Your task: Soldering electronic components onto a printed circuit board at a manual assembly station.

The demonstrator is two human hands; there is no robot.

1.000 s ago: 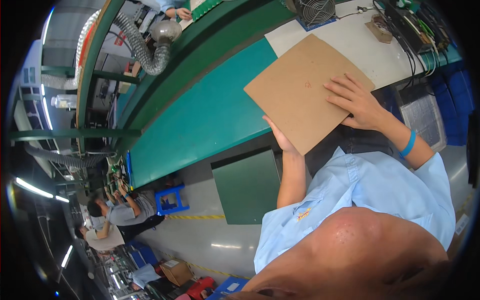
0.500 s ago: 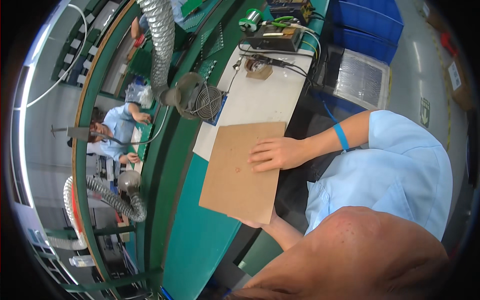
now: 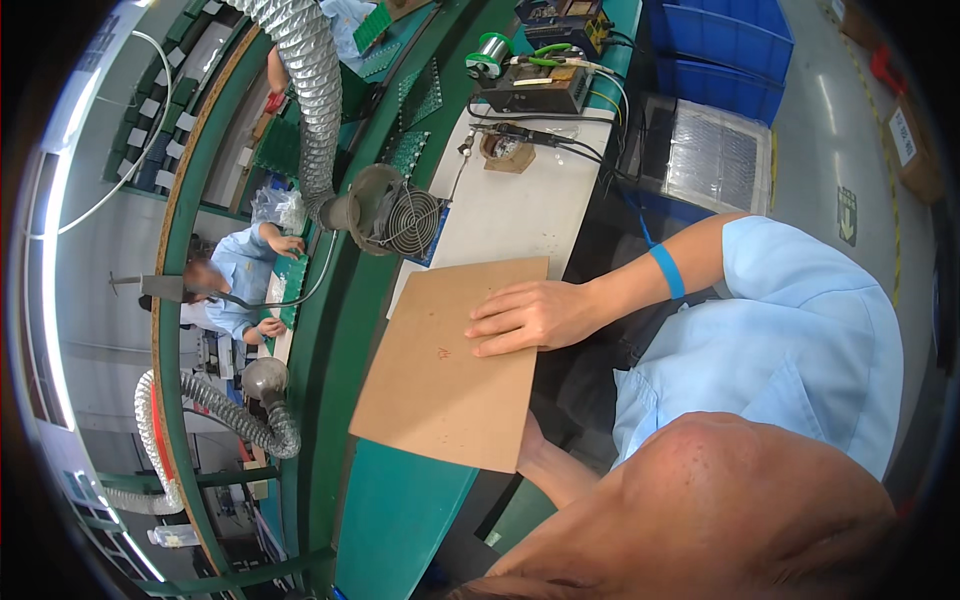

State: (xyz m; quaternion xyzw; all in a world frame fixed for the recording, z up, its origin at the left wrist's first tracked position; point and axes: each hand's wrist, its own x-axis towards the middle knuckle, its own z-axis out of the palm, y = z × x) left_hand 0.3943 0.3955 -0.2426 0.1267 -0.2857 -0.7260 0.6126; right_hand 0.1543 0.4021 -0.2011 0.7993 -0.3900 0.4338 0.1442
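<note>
A flat brown cardboard sheet [image 3: 440, 390] with small reddish marks sits tilted over the bench, covering part of its white and green top. My right hand [image 3: 530, 318], with a blue wrist strap [image 3: 666, 271] and cord, lies palm down on the sheet near its right edge, fingers stretched out together. At the lower right corner of the sheet, my left hand [image 3: 532, 440] grips it from below; its fingers are hidden behind the cardboard.
Beyond the sheet are a fume duct [image 3: 318, 130], a round fan guard [image 3: 412, 222], a solder spool [image 3: 490, 56], a soldering iron [image 3: 520, 133] and its station [image 3: 540, 88]. Blue bins [image 3: 725, 45] stand at upper right. Across the line, a co-worker [image 3: 245, 265] handles a green board.
The cardboard sheet has shifted left and slightly down and turned a little. My right hand has moved left with it, and more of my left hand's edge shows.
</note>
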